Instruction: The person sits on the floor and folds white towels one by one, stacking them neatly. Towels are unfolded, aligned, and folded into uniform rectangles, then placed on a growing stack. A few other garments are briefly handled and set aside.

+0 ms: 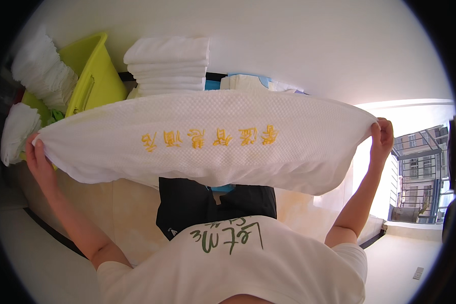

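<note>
A white textured cloth (pixel 212 163), probably a towel or bath mat, is stretched out sideways in front of my body. Yellow embroidered writing, upside down from here, runs along its middle. My left hand (pixel 41 163) pinches one corner between thumb and fingers. At the far right, the opposite corner is gripped by my right hand (pixel 382 136). The cloth's lower edge hangs loose and sags in folds above my lap. Much of what lies behind the cloth is hidden by it.
Beyond the cloth rises a stack of folded white towels (pixel 169 64). To its left stands a yellow-green plastic bin (pixel 98 76), beside piled white cloths (pixel 43 70). More folded white cloths (pixel 21 133) lie at the far left. A barred window (pixel 418 178) is on the right.
</note>
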`<state>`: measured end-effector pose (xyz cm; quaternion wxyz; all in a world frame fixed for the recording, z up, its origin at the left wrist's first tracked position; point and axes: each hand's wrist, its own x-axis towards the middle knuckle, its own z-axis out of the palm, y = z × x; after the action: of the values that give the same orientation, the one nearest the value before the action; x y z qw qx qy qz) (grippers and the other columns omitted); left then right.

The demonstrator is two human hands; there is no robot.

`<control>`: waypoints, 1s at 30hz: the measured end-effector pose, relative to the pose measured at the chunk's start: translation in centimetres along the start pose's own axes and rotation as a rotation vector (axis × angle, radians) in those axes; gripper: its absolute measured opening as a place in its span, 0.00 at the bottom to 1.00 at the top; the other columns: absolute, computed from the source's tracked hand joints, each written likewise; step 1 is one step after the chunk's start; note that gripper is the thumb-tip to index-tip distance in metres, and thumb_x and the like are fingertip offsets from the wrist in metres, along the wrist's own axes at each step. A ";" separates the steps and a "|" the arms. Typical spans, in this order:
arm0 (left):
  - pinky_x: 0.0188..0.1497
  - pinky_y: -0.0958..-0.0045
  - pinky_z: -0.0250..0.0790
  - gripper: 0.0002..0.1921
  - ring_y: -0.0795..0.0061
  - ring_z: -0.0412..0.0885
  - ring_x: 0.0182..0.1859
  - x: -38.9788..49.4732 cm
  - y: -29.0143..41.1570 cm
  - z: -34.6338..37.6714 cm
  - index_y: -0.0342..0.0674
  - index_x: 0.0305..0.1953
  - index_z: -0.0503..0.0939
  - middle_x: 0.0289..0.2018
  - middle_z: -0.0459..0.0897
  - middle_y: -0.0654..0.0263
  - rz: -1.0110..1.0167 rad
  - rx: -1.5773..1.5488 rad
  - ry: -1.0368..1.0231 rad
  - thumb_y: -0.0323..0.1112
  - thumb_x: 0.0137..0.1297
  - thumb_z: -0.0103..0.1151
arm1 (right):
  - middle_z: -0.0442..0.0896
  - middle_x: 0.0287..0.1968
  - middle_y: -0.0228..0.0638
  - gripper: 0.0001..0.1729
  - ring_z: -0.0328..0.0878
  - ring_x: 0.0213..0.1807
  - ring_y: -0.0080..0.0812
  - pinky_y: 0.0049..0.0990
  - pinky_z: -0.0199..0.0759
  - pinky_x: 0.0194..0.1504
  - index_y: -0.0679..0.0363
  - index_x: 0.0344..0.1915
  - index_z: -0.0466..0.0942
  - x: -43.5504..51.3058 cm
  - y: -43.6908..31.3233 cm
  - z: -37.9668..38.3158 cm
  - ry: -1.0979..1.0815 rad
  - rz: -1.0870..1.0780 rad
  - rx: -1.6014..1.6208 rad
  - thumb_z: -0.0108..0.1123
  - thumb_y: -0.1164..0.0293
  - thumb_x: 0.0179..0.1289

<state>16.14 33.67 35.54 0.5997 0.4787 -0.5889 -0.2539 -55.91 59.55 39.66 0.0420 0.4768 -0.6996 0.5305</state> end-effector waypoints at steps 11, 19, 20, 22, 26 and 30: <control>0.43 0.79 0.63 0.12 0.80 0.69 0.39 6.4 -2.2 16.0 0.36 0.46 0.74 0.37 0.74 0.69 0.162 0.335 -0.522 0.27 0.61 0.54 | 0.79 0.38 0.41 0.12 0.74 0.43 0.41 0.31 0.69 0.43 0.64 0.43 0.75 2.9 5.2 2.0 -0.326 -0.160 -0.591 0.56 0.72 0.59; 0.45 0.71 0.66 0.12 0.65 0.73 0.40 -5.7 -2.5 26.1 0.38 0.35 0.70 0.43 0.72 0.64 0.301 0.355 -0.611 0.21 0.47 0.55 | 0.76 0.38 0.39 0.07 0.72 0.45 0.42 0.35 0.69 0.45 0.64 0.36 0.70 -1.0 15.2 -4.5 -0.049 -0.096 -0.752 0.54 0.79 0.55; 0.44 0.70 0.67 0.13 0.63 0.74 0.41 -7.5 -4.0 28.0 0.39 0.35 0.70 0.45 0.71 0.64 0.232 0.353 -0.658 0.20 0.46 0.55 | 0.75 0.38 0.39 0.09 0.72 0.45 0.42 0.35 0.68 0.45 0.63 0.36 0.69 -2.6 17.6 -4.1 -0.033 -0.068 -0.743 0.55 0.80 0.53; 0.44 0.69 0.68 0.13 0.61 0.75 0.44 -11.2 -8.2 31.8 0.40 0.36 0.70 0.49 0.70 0.63 0.221 0.413 -0.662 0.20 0.46 0.55 | 0.74 0.40 0.39 0.11 0.72 0.45 0.44 0.37 0.68 0.46 0.62 0.37 0.69 -5.8 22.6 -3.1 -0.068 0.059 -0.789 0.54 0.81 0.51; 0.44 0.67 0.68 0.13 0.59 0.75 0.44 -20.0 -17.3 37.3 0.41 0.36 0.70 0.50 0.69 0.61 -0.103 0.409 -0.719 0.20 0.47 0.55 | 0.73 0.40 0.42 0.08 0.72 0.44 0.48 0.40 0.69 0.42 0.57 0.36 0.69 -14.5 31.5 -0.3 -0.208 0.434 -0.967 0.48 0.78 0.55; 0.39 0.62 0.68 0.13 0.56 0.75 0.37 -28.1 -23.5 37.2 0.41 0.35 0.69 0.34 0.75 0.57 -0.339 0.607 -0.745 0.17 0.49 0.51 | 0.74 0.41 0.38 0.07 0.74 0.44 0.45 0.43 0.70 0.39 0.51 0.36 0.69 -21.6 36.5 1.5 -0.334 0.802 -1.049 0.49 0.76 0.58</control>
<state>-18.03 38.16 -3.67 0.1332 0.5970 -0.7241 -0.3187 -69.50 71.24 1.19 -0.0406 0.1725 -0.9841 0.0148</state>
